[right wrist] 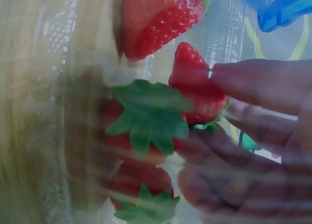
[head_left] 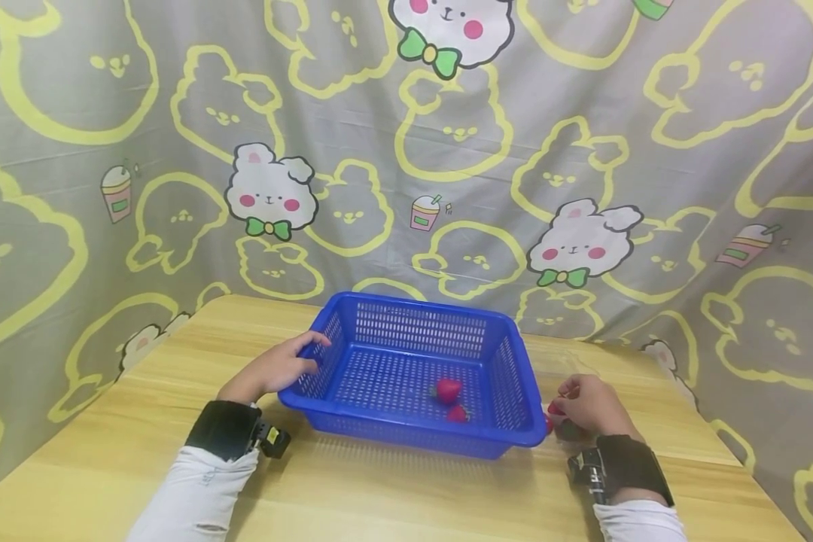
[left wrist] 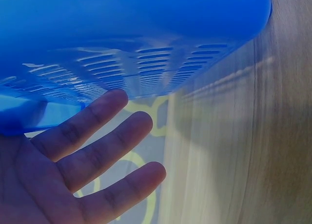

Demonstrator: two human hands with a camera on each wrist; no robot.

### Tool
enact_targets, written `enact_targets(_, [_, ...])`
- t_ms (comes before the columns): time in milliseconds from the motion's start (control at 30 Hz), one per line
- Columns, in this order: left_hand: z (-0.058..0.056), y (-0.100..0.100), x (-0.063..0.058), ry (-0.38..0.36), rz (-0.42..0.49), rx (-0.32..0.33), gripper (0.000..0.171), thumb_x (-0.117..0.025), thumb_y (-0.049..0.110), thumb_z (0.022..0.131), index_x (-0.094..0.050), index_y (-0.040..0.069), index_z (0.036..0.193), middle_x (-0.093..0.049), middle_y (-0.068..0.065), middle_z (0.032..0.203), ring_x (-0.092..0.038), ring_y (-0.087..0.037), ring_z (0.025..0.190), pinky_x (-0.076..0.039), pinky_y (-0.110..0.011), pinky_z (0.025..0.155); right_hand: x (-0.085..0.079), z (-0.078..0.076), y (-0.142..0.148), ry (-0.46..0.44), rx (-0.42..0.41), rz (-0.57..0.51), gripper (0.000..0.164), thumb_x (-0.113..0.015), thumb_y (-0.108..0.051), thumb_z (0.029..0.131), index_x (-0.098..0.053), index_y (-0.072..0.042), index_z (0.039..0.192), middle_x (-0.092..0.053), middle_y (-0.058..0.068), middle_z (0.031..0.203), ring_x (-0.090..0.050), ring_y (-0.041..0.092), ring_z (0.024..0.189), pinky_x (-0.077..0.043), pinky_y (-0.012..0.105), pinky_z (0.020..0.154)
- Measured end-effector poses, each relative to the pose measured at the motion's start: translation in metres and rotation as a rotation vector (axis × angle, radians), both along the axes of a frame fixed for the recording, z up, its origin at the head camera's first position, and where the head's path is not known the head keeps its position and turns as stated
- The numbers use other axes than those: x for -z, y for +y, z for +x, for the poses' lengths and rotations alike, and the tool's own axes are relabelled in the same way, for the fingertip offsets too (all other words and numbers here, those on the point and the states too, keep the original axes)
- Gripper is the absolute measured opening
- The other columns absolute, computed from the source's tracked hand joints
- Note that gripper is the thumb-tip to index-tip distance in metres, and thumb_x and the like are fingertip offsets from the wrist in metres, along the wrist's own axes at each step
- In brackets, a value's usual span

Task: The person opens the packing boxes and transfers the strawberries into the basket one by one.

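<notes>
Blue basket (head_left: 373, 384): two strawberries (head_left: 449, 390) inside | right fingers (right wrist: 263, 85) pinch another strawberry (right wrist: 195, 87) | left fingers (head_left: 312, 339) hooked over rim (head_left: 530, 376)

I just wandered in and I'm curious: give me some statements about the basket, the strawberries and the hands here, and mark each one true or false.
1. The blue basket stands on a wood-grain table. True.
2. The basket is empty. False: two strawberries lie in it.
3. The right hand pinches another strawberry between its fingers, outside the basket. True.
4. Both hands hold strawberries. False: the left hand rests at the basket's rim.
5. The cloth behind the table is printed with cartoon animals. True.
</notes>
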State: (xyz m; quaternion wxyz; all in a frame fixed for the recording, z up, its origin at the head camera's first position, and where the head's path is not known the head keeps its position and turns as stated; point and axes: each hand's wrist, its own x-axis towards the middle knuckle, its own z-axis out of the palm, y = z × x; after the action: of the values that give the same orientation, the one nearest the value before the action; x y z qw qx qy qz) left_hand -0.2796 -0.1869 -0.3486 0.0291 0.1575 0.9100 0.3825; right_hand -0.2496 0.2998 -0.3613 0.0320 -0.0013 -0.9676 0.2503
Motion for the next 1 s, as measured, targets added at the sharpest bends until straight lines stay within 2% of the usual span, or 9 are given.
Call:
enact_targets(333, [0.0009,0.0002,-0.0008,-0.003,-0.005,0.001,0.041,-0.052,0.008,0.085,-0.049,0.01,0.126,-0.048,-0.027,0.131,-0.054,-0.04,0.103,-0.046,-0.061,0.085,-0.0014,-0.0006,-0.0009,-0.017,-0.002,-0.011,0.021,-0.067,-0.014,0.081,-0.06,0.002,0.094,-0.071,0.018,0.089,-0.062,0.027,0.079,-0.049,0.045,0.068])
enact_targets(600, [0.0002,-0.0002,-0.002,0.007,-0.008,0.004,0.041,-0.052,0.008,0.085,-0.05,0.011,0.126,-0.048,-0.026,0.131,-0.052,-0.04,0.104,-0.044,-0.061,0.086,-0.0037,-0.0015,-0.0006,-0.015,0.005,-0.002,0.027,-0.067,-0.017,0.082,-0.06,0.003,0.098,-0.069,0.022,0.092,-0.063,0.032,0.083,-0.05,0.049,0.071])
enact_targets(1000, [0.0007,0.0003,-0.0019,0.012,-0.008,0.01,0.041,-0.053,0.008,0.085,-0.05,0.011,0.125,-0.05,-0.025,0.126,-0.053,-0.038,0.1,-0.046,-0.057,0.082,-0.0064,-0.0001,-0.0017,-0.003,-0.002,0.0,0.025,-0.066,-0.015,0.082,-0.06,0.003,0.098,-0.069,0.022,0.092,-0.062,0.034,0.084,-0.05,0.048,0.071])
